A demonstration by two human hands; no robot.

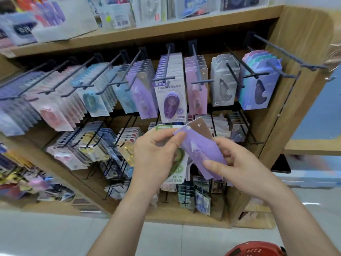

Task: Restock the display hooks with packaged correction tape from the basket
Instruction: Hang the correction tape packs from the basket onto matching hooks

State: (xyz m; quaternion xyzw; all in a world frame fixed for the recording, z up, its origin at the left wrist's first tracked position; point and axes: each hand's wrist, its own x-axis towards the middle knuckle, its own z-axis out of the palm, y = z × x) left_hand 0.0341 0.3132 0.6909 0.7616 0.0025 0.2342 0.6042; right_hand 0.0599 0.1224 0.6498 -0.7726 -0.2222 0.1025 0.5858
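Head view: both hands (156, 154) gripping purple pack (201, 154), green pack (177, 169) behind, before crowded hooks (199, 71).

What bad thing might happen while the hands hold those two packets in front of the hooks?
The left hand pinches the green packet and a corner of the purple packet together, so one might slip and fall to the floor.

The right hand grips the purple packet low, so its hanging end may wobble when aimed at a hook.

The matching purple row sits beside similar packs, so it might land on the wrong hook.
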